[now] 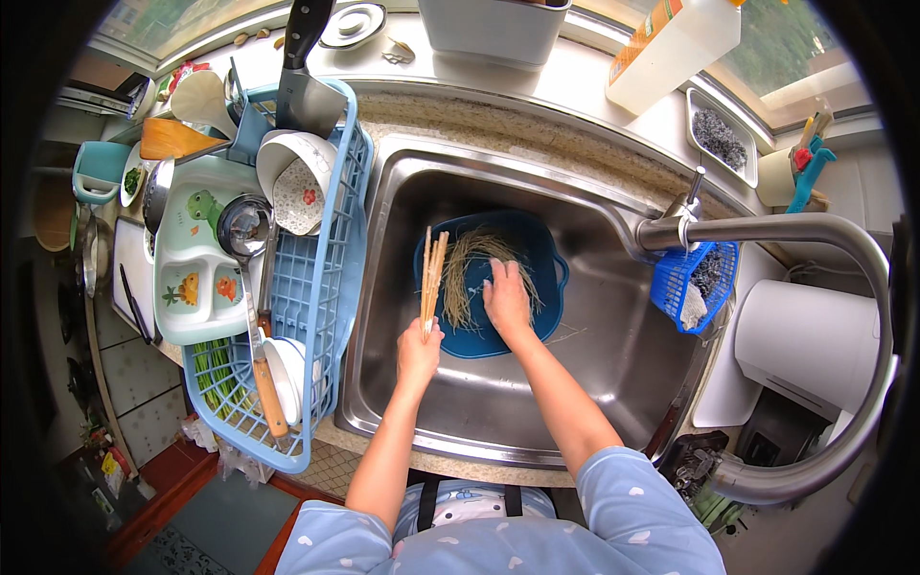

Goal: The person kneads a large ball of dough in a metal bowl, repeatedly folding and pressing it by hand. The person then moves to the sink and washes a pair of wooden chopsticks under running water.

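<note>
My left hand [419,352] grips a bundle of wooden chopsticks [433,269], held upright over the left edge of a dark blue plastic basin [555,305]. The basin sits in a stainless steel sink [611,345]. Thin tan strands [460,280], perhaps dried noodles or plant fibres, curve in a loose arc inside it. My right hand [508,302] reaches into the basin among the strands, palm down. Its fingertips are partly hidden, so whether it pinches any strands cannot be told. A few loose strands [568,336] lie on the sink floor, right of the basin.
Left of the sink stands a light blue dish rack [334,237] with bowls, a ladle [244,226], a divided plate [194,248] and an upright cleaver [305,97]. A curved faucet [776,228] arches on the right, near a blue scourer basket [672,287]. A jug [675,54] stands on the sill.
</note>
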Demonstrator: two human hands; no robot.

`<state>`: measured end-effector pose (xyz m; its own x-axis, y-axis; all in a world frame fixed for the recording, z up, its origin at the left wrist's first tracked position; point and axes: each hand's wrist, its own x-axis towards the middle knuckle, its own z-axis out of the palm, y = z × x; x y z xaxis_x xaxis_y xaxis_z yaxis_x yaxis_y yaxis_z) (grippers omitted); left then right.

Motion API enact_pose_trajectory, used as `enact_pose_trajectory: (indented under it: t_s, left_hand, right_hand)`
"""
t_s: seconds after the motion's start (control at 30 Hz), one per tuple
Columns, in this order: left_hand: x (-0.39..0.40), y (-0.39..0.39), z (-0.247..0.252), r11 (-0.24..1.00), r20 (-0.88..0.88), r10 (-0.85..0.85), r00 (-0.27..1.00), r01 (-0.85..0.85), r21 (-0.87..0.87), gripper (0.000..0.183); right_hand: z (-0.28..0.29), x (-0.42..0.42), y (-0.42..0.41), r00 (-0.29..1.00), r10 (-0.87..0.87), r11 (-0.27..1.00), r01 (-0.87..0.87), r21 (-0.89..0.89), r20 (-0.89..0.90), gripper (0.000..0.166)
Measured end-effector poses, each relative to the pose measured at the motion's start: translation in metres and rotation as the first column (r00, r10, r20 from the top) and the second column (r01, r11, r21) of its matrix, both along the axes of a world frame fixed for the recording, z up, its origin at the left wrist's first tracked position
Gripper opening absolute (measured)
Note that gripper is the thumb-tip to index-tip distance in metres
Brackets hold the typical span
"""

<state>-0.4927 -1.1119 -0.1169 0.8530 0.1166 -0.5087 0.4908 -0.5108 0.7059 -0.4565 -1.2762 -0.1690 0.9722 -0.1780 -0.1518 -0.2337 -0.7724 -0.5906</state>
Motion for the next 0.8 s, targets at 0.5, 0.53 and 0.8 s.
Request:
enact_pose_trajectory:
  t_s: [0.5,0.53,0.8]
  left_hand:
    - [0.013,-0.002,-0.012,0.916,-0.003,-0.133,0.991,0.125,0.382,0.038]
    - [0.014,-0.004,-0.01,0.917,-0.018,-0.149,0.989,0.145,0.371,0.037]
    - [-0.005,-0.025,-0.012,0.886,-0.092,-0.216,0.972,0.235,0.4,0.029]
  right_hand:
    - [0.026,-0.063,-0.03,0.985,0.172,0.983,-0.173,0.057,0.024,0.041]
    - [0.03,-0.073,-0.042,0.991,0.124,0.987,-0.128,0.092,0.048,0.04]
    - [0.14,-0.127,-0.121,0.872,-0.473,0.864,0.434,0.255,0.121,0.015]
